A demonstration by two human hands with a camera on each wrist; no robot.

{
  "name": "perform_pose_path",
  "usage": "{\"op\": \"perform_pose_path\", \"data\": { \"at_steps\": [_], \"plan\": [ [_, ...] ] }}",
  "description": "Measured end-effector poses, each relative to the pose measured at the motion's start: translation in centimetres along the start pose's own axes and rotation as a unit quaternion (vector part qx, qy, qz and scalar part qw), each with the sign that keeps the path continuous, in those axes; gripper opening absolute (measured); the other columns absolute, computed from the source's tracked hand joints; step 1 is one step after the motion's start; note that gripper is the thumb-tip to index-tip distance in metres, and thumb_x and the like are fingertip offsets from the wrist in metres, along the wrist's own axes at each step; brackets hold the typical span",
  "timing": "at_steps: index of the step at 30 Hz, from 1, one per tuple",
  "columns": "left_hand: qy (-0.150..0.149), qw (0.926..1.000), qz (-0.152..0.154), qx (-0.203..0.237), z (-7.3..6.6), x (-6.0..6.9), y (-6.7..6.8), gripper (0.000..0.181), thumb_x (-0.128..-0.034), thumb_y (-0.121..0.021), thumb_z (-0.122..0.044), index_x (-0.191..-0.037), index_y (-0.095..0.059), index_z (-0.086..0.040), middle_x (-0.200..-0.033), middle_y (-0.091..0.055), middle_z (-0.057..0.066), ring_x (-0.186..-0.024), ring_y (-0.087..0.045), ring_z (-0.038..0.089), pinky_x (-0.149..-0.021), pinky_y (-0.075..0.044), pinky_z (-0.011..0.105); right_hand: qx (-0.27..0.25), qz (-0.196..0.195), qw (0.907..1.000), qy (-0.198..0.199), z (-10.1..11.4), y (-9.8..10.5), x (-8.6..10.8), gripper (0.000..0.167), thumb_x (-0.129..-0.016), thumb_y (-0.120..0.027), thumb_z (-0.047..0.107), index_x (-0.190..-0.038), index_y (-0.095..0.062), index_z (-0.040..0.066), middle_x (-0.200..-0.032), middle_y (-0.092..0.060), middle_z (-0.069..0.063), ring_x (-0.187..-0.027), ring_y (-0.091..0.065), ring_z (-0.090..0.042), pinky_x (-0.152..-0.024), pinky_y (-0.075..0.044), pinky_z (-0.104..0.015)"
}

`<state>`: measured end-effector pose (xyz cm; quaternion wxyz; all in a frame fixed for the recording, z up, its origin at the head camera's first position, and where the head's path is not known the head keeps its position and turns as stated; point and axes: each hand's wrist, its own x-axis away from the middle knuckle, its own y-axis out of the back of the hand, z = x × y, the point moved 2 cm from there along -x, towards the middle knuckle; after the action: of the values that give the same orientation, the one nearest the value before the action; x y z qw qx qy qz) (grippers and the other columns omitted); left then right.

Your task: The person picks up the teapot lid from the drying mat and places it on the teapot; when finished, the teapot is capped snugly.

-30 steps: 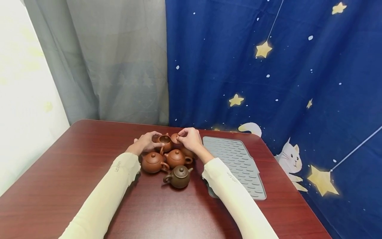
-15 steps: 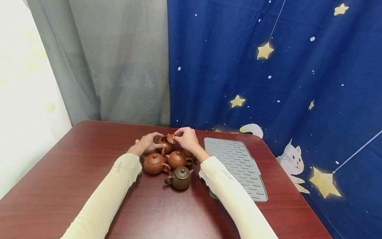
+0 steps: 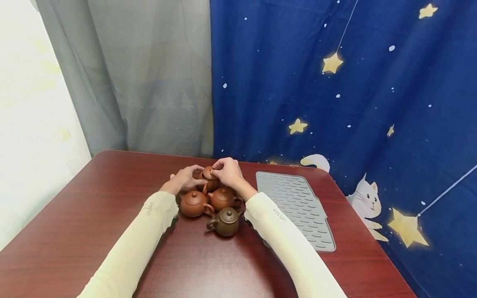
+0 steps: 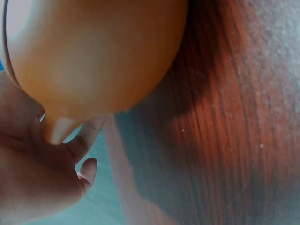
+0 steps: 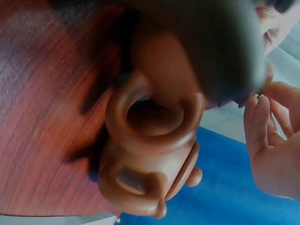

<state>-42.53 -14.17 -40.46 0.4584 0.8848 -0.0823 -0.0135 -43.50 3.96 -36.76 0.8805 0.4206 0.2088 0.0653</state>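
Observation:
At the back of a teapot cluster, my left hand (image 3: 184, 179) grips the side of a reddish-brown teapot (image 3: 212, 184). My right hand (image 3: 229, 173) pinches a matching lid (image 3: 207, 172), tilted over that teapot's mouth. In front sit two lidded reddish-brown teapots, a left one (image 3: 193, 203) and a middle one (image 3: 222, 198). Nearest the camera stands a dark olive-brown teapot (image 3: 228, 222) with its lid on. Part of another pot is hidden beneath the right wrist. A rounded orange-brown pot (image 4: 98, 51) fills much of the left wrist view. Looped handles (image 5: 154, 145) show in the right wrist view.
A grey ridged mat (image 3: 298, 209) lies on the dark red table (image 3: 123, 194), right of the teapots. Behind the table's far edge hang a grey curtain (image 3: 167, 82) and a blue star-patterned curtain (image 3: 261, 62).
My right hand has moved left with the lid, from beside the back teapot to above its mouth. My left hand keeps its hold. The view has shifted slightly.

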Motion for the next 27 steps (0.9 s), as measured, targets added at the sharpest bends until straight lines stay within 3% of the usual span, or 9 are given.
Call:
{"op": "perform_pose_path", "data": {
  "at_steps": [27],
  "plan": [
    [0.007, 0.9999, -0.013, 0.000, 0.3, 0.0, 0.0, 0.063, -0.0895, -0.070, -0.048, -0.142, -0.051, -0.020, -0.146, -0.051, 0.012, -0.129, -0.046, 0.041, -0.098, -0.025, 0.062, 0.018, 0.008, 0.9994, -0.028, 0.3, -1.3, -0.6, 0.005, -0.085, -0.080, 0.023, -0.087, -0.077, 0.020, -0.085, -0.072, 0.008, -0.077, -0.062, -0.009, -0.067, -0.048, -0.024]
  ]
}}
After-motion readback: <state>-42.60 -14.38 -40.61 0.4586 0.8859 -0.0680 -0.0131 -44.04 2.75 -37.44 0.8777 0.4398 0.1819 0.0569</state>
